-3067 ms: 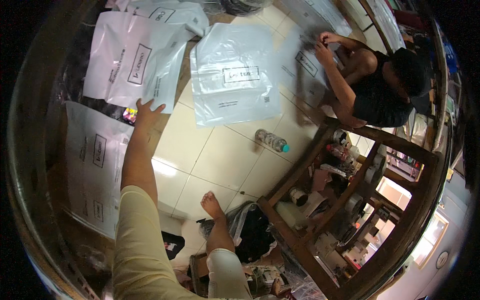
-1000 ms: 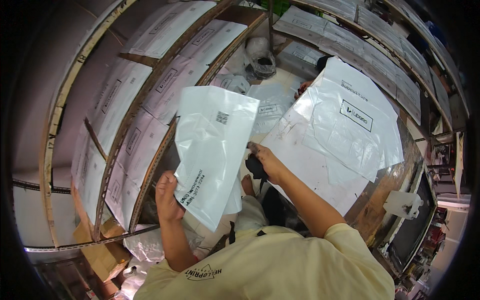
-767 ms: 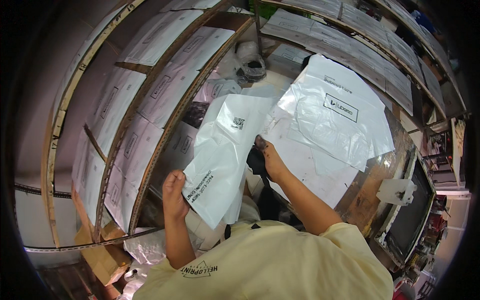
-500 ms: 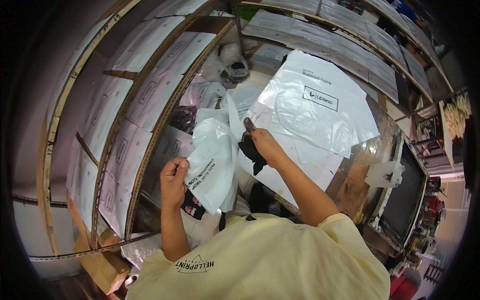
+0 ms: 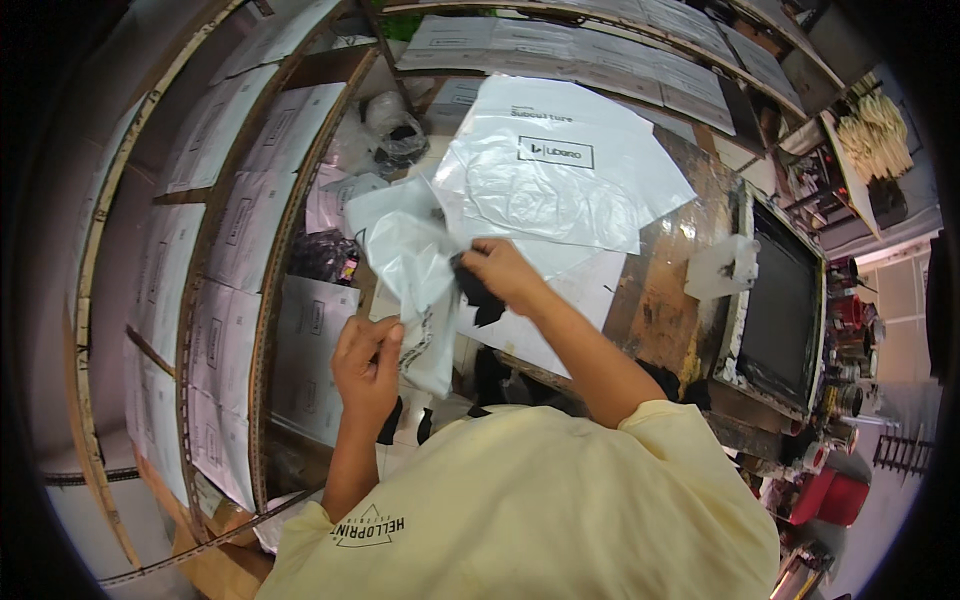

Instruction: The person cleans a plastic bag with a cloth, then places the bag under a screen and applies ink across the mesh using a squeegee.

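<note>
**Thin white plastic bag (image 5: 405,255) held up beside the wooden table (image 5: 670,250)**

In the head view, the bag hangs between the person's hands, left of the table's edge, creased and partly blurred. The left hand (image 5: 366,365) is nearly closed, thumb and forefinger pinching the bag's near edge. The right hand (image 5: 503,272) is curled round a black cloth (image 5: 483,303) at the bag's right side; whether its fingers also grip the film, I cannot tell.

The bag looks very light and limp, with a glossy surface likely to slip and to crease rather than tear. A pinch at two corners or along an edge should keep it flat best; the middle would crumple.

Similar printed white bags (image 5: 560,125) lie overlapped on the table, and a dark framed screen (image 5: 785,300) sits at its right.
</note>
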`<control>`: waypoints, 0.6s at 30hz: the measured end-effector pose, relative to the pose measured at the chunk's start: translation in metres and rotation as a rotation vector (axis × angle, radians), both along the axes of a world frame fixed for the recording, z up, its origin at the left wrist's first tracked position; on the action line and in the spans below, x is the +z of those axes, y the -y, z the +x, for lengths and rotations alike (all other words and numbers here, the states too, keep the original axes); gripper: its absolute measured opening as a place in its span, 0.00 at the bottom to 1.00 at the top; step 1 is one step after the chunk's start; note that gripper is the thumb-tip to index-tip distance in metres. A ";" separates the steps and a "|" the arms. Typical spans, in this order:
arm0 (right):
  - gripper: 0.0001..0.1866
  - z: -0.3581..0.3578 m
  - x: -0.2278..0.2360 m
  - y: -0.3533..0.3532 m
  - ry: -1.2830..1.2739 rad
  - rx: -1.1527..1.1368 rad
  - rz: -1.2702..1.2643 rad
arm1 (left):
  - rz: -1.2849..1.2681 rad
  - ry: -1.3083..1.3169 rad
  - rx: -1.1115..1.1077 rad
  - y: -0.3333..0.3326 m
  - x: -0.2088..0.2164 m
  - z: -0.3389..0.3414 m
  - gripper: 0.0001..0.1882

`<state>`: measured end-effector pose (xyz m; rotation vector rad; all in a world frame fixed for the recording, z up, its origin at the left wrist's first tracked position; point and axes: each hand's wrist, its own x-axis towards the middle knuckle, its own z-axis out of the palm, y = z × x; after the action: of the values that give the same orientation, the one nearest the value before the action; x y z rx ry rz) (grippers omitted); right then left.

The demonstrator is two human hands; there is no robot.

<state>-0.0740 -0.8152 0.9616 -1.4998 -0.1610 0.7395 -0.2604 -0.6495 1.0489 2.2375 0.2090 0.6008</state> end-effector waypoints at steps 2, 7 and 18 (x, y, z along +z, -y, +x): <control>0.16 0.015 0.017 0.047 -0.005 -0.059 -0.048 | -0.015 -0.061 -0.096 0.025 -0.006 0.010 0.11; 0.16 0.046 -0.022 0.181 -0.050 -0.237 -0.317 | -0.147 -0.317 -0.320 0.065 -0.051 0.053 0.21; 0.20 0.040 -0.121 0.265 -0.102 -0.360 -0.546 | 0.607 -0.827 -0.259 0.076 -0.224 0.062 0.51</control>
<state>-0.0345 -1.0802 0.8407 -1.9316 0.4109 0.5876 -0.1986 -0.7256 0.8250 2.9282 0.1485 -0.5037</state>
